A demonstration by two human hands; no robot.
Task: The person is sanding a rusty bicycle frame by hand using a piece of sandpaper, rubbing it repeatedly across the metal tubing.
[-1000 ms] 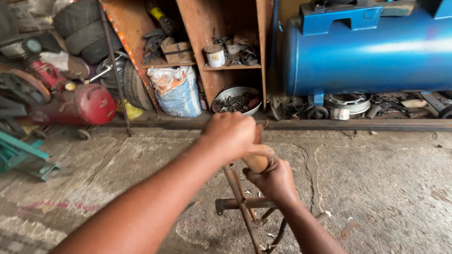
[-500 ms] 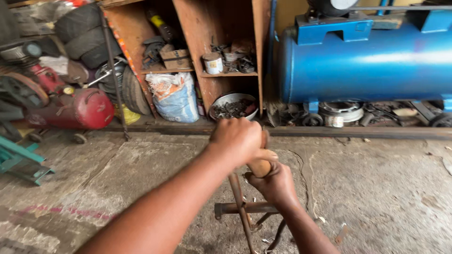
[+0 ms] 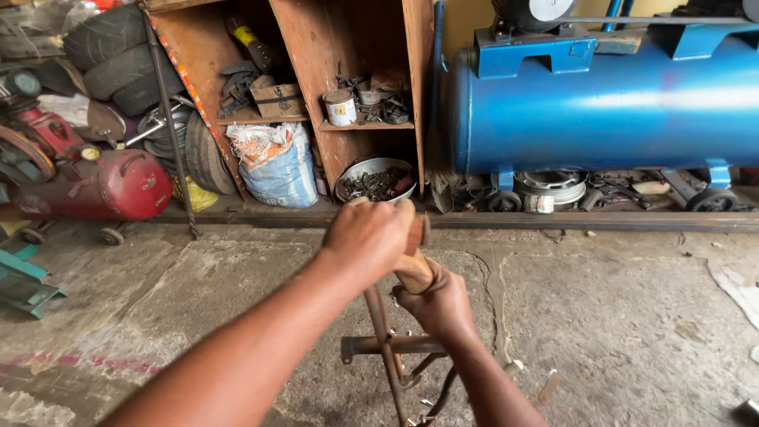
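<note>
Both hands closed around the wooden handle (image 3: 414, 265) at the top of a rusty hand pump (image 3: 387, 348), directly in front of the blue tank (image 3: 601, 111). Left hand (image 3: 368, 237) wrapped over the upper end, fingers fully curled; right hand (image 3: 435, 304) clenched just below it on the same handle. Pump shaft tilted slightly, running down to a crossbar foot (image 3: 391, 345) on the cracked concrete floor (image 3: 617, 316), nearer the camera than the tank. Thin hose (image 3: 443, 395) trailing off below the foot, its far end out of view.

Judging by the grip, pumping under way, handle apparently high; no telling how much is done or left, since whatever the hose feeds stays unseen.

Left of the tank, a wooden shelf unit (image 3: 316, 71): small tin can (image 3: 341, 107) beside scrap parts, contents hidden. Below, a metal bowl (image 3: 375, 180) full of dark small metal pieces. Further left of the tank, a bulging white sack (image 3: 277, 162), tied shut, and a cardboard box (image 3: 277, 100) on the shelf above it.
</note>
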